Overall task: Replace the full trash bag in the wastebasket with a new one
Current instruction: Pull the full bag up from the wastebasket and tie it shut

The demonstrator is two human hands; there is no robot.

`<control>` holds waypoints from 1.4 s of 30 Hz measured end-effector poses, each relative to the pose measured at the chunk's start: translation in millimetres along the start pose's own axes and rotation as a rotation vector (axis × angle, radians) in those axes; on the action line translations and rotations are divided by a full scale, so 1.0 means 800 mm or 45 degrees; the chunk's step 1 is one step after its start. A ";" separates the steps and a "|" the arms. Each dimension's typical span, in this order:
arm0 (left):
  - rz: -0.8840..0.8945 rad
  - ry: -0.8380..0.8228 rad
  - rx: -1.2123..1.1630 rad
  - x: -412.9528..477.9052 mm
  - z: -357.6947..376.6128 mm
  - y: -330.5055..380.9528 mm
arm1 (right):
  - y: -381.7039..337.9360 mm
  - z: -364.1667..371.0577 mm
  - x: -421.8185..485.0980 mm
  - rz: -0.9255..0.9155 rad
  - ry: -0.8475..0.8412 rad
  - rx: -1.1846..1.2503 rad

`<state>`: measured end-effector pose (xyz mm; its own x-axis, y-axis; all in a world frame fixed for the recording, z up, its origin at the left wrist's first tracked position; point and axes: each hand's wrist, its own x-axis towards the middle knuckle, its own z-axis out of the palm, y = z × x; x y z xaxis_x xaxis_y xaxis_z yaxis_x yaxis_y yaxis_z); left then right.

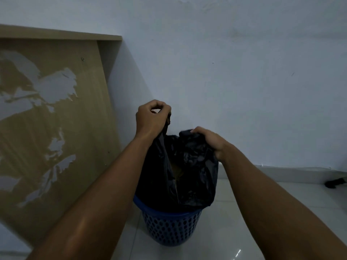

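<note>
Your left hand (pixel 152 117) is raised above the bin with its fingers curled tight, pinching a drawn-up strip of the black trash bag (pixel 189 166) at the bag's left top edge. Your right hand (pixel 210 141) sits lower and to the right, its fingers curled over a bunched fold of the bag's opposite edge, gripping it from above. Both forearms reach in from the bottom of the view and meet at the bag.

Between the two hands the bag's mouth is pulled partly open, and something yellowish-brown (pixel 176 170) shows inside; what it is cannot be told. The bag's plastic is crumpled and hangs loose on the right side, draping down past the bin's rim. Its lower part sits inside the blue wastebasket (pixel 170 228), a round bin with a perforated wall and a solid band at the rim.

The wastebasket stands on a pale tiled floor (pixel 253 222), close to a white wall (pixel 244 72). To the left, a tan wooden board (pixel 75 128) with patches of peeled surface leans tilted against that wall, its lower edge on the floor near the bin. Far to the right, a small dark object (pixel 336 182) lies on the floor by the base of the wall, too blurred to identify.
</note>
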<state>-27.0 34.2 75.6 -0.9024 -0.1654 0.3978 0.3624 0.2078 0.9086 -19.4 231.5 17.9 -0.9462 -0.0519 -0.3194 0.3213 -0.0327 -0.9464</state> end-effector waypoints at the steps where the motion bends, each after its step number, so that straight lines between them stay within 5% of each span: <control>1: 0.057 -0.001 0.011 0.005 -0.001 0.005 | -0.009 0.006 -0.004 -0.066 -0.037 0.125; 5: 0.092 -0.093 0.040 0.035 -0.018 0.013 | -0.052 0.018 -0.028 -0.303 -0.253 0.553; 8: 0.027 -0.297 0.460 0.053 -0.029 0.004 | -0.071 0.024 -0.039 -0.357 -0.322 0.598; 10: 0.060 -0.606 0.759 0.056 -0.028 0.002 | -0.078 0.029 -0.042 -0.358 -0.324 0.591; 14: -0.131 -1.190 0.731 0.051 -0.015 0.013 | -0.094 0.030 -0.045 -0.417 -0.276 0.759; 20: 0.173 -0.782 0.884 0.082 -0.028 0.040 | -0.111 -0.003 -0.037 -0.590 0.062 0.745; 25: 0.597 -0.404 1.007 0.110 -0.032 0.067 | -0.116 0.000 -0.034 -0.526 0.462 0.161; 31: 0.990 -0.299 0.996 0.109 -0.015 0.113 | -0.155 0.036 -0.028 -1.076 0.480 -0.362; 35: 0.836 -0.337 0.896 0.104 -0.025 0.115 | -0.175 0.048 -0.023 -1.181 0.501 -0.548; 42: 0.051 -0.921 1.374 0.102 -0.079 0.070 | -0.179 0.011 -0.016 -0.961 0.926 -0.035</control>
<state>-65.8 -29.0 166.9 -0.9382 0.3434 -0.0441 0.3282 0.9227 0.2025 -53.0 227.7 158.4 -0.6990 0.5851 0.4112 -0.3542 0.2162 -0.9098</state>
